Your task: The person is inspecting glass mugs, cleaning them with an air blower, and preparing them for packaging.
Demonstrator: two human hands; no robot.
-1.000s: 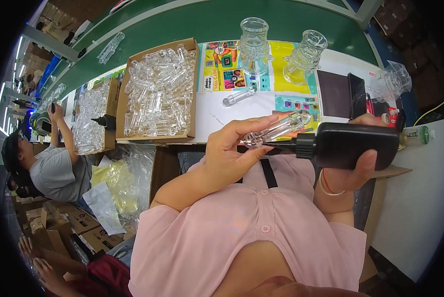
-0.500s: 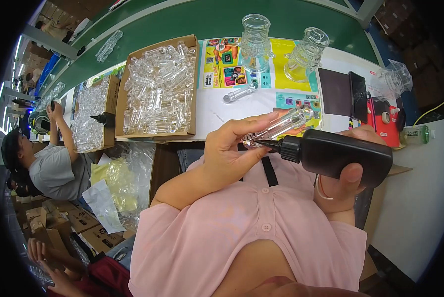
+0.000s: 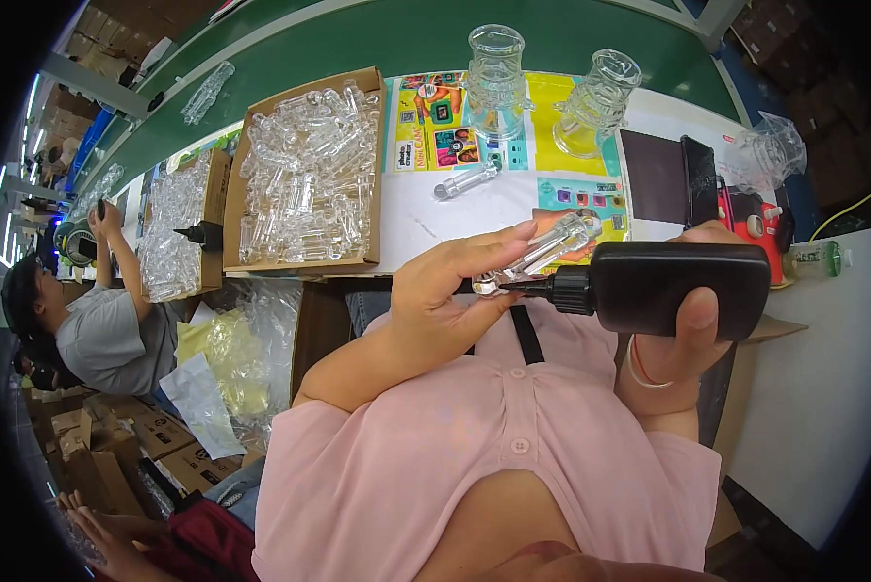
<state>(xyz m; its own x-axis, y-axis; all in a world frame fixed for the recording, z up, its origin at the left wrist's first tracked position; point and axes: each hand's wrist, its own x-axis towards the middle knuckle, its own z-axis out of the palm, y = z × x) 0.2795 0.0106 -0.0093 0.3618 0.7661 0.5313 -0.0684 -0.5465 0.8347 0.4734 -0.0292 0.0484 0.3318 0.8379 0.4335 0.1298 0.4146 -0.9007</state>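
My left hand (image 3: 445, 281) pinches a clear ribbed tube (image 3: 552, 242), which slants up to the right from my fingers. In my right hand (image 3: 683, 339) lies a black squeeze bottle (image 3: 678, 286) on its side, my thumb pressed along its near face. The bottle's pointed nozzle (image 3: 532, 286) reaches the tube's near end at my left fingertips; whether the two touch, I cannot tell. Beyond my hands, a similar clear tube (image 3: 468, 181) rests on white paper. Two clear flared vessels, a left one (image 3: 496, 87) and a right one (image 3: 595, 107), stand behind it.
A cardboard box (image 3: 379, 175) full of clear tubes sits left of my hands, and another box (image 3: 219, 204) is past it. At right lie a black phone (image 3: 699, 184), a bagged clear vessel (image 3: 770, 155) and a green bottle (image 3: 819, 260). A person in grey (image 3: 115, 339) works at left.
The squeeze bottle has turned nearer to level, its nozzle staying by the tube's end. The tube has shifted slightly left and down with my left hand.
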